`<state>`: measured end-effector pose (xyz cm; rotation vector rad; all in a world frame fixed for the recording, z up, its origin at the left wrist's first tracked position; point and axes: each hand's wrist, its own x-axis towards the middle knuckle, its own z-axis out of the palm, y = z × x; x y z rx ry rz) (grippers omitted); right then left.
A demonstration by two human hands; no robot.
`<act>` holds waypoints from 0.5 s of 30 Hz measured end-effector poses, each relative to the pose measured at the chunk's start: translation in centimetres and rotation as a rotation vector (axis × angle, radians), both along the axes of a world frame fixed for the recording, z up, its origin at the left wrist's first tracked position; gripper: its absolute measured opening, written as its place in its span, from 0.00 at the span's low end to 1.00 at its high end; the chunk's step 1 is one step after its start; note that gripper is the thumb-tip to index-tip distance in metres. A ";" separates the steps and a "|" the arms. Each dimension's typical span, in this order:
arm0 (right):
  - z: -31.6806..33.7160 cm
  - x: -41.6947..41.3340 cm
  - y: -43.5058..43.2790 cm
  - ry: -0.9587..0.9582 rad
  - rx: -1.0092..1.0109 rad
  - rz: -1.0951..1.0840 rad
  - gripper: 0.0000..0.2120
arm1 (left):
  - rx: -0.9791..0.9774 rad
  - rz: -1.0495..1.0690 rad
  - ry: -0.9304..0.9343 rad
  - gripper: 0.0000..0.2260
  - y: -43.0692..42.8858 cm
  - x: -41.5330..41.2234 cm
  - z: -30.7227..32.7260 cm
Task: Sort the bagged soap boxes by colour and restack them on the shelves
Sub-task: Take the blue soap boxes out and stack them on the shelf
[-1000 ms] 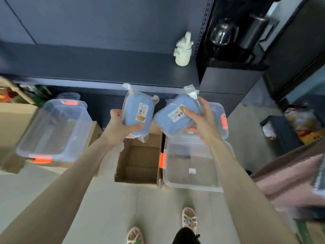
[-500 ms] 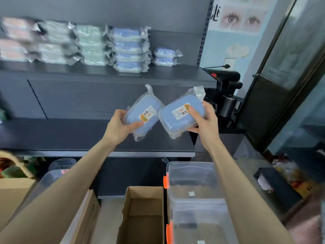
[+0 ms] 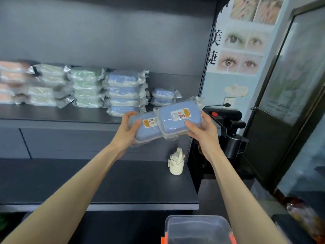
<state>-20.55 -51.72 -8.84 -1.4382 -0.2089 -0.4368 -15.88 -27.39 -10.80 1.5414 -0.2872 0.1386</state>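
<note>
Colour piles sit on the far shelf [image 3: 52,115] (pink, white, green, blue), and fingers of the left hand [image 3: 129,132] clamp one blue box [image 3: 149,133] and the right hand [image 3: 201,133] another blue box [image 3: 175,120] near the short blue pile [image 3: 162,96], not yet stacked.

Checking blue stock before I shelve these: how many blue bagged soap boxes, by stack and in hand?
Tall blue stack: 4
Short blue stack: 2
Left blue box in left hand: 1
Right blue box in right hand: 1
Total: 8

Head-worn camera looks forward at close shelves [image 3: 70,180].
</note>
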 end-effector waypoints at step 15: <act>0.3 11.9 -1.2 -0.030 0.013 -0.284 0.16 | 0.072 -0.311 0.032 0.40 -1.5 14.6 0.6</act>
